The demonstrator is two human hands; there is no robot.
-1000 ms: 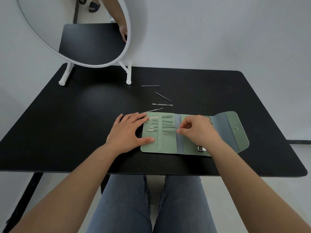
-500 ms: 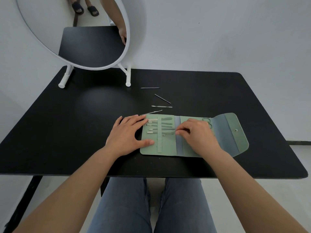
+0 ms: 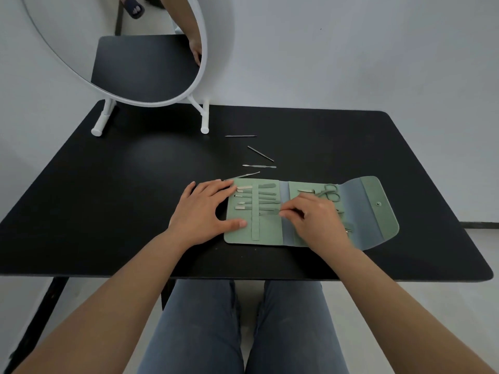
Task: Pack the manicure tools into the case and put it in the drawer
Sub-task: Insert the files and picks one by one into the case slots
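A green manicure case (image 3: 270, 230) lies open and flat on the black table (image 3: 108, 198). Several thin tools sit under its centre strap, and small scissors (image 3: 330, 192) lie in the right panel. My left hand (image 3: 204, 211) presses flat on the case's left edge, fingers spread. My right hand (image 3: 316, 220) pinches the end of a slim tool (image 3: 270, 212) at the case's middle fold. Several loose metal tools lie on the table beyond the case, among them a pusher (image 3: 259, 166) and a pointed stick (image 3: 260, 153).
A round white-framed mirror (image 3: 135, 63) stands on legs at the back left of the table. White walls enclose the table behind and at the sides. My knees in blue jeans (image 3: 243, 327) are under the front edge. No drawer is in view.
My right hand has slid the slim tool leftwards under the strap, and the scissors are now uncovered. My left hand has stayed on the case's left edge.
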